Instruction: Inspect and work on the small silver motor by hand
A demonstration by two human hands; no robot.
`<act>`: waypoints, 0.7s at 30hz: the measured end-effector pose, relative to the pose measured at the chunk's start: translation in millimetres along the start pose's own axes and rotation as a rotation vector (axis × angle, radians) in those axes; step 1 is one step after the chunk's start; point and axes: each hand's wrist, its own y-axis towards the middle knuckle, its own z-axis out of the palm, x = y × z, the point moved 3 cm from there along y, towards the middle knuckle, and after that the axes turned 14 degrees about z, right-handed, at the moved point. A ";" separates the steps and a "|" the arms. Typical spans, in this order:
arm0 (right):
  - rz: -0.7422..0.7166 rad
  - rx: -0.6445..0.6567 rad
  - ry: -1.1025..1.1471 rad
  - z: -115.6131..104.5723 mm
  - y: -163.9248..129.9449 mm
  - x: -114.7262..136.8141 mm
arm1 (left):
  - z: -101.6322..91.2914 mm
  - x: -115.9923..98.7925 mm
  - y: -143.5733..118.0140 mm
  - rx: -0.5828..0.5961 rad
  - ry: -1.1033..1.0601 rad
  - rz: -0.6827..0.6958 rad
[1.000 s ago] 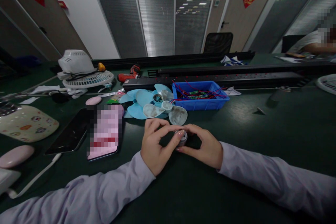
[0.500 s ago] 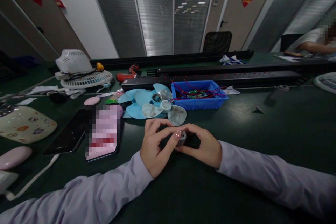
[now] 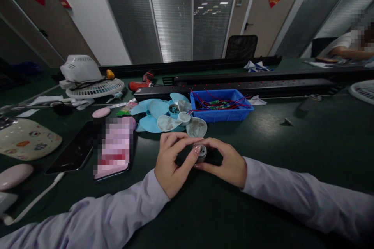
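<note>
Both my hands rest on the dark green table (image 3: 277, 136) and meet at a small grey cylindrical motor (image 3: 201, 153). My left hand (image 3: 172, 161) pinches it from the left with thumb and fingers. My right hand (image 3: 226, 163) cups it from the right, fingers curled around it. Just behind them lie light blue fan blades (image 3: 152, 113) with dusty white fan blades (image 3: 187, 123) stacked on them.
A blue bin (image 3: 219, 115) with red wires and circuit boards stands behind the blades. Two phones (image 3: 112, 146) lie at left, a white fan with its grille (image 3: 90, 81) farther back, then a red drill (image 3: 143, 81) and black rails (image 3: 233, 85). Another person sits far right.
My hands stay on the motor; the left thumb and fingers shift slightly on it. The view drifts a little.
</note>
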 end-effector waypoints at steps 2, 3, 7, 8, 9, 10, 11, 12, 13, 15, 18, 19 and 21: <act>-0.006 -0.003 -0.002 0.2 -0.3 0.0 | 1.4 0.1 -0.2 0.018 0.005 0.016; -0.008 -0.003 -0.005 0.3 -0.3 0.0 | 2.0 0.6 -0.6 0.017 0.007 0.023; -0.005 0.004 0.000 0.3 0.1 0.0 | 3.8 3.4 -1.3 -0.018 0.009 0.036; -0.001 0.003 0.002 0.3 0.1 0.0 | 4.2 3.8 -0.9 -0.027 0.007 0.037; 0.002 -0.001 0.002 0.4 0.0 0.0 | 4.5 4.0 -0.4 -0.039 0.005 0.038; 0.005 -0.002 0.001 0.5 -0.1 0.1 | 4.5 3.9 0.1 -0.055 0.003 0.038; 0.006 -0.002 0.000 0.7 -0.2 0.2 | 4.1 3.8 0.5 -0.072 0.002 0.038; 0.008 0.000 -0.001 0.8 -0.2 0.4 | 3.3 3.5 0.6 -0.092 0.003 0.038; 0.008 0.001 -0.001 0.8 -0.1 0.7 | 1.8 3.2 0.3 -0.114 0.007 0.041; 0.011 0.007 -0.003 0.3 0.3 1.1 | -3.3 2.7 -1.8 -0.148 0.023 0.054; 0.028 0.017 -0.008 -1.0 0.6 1.2 | -15.3 5.0 -10.1 -0.131 0.079 0.069; 0.035 0.018 -0.008 -1.4 0.4 1.0 | -20.0 7.3 -14.3 -0.106 0.107 0.065; 0.046 0.022 -0.007 -1.6 -0.2 0.5 | -29.4 14.0 -24.4 -0.040 0.171 0.046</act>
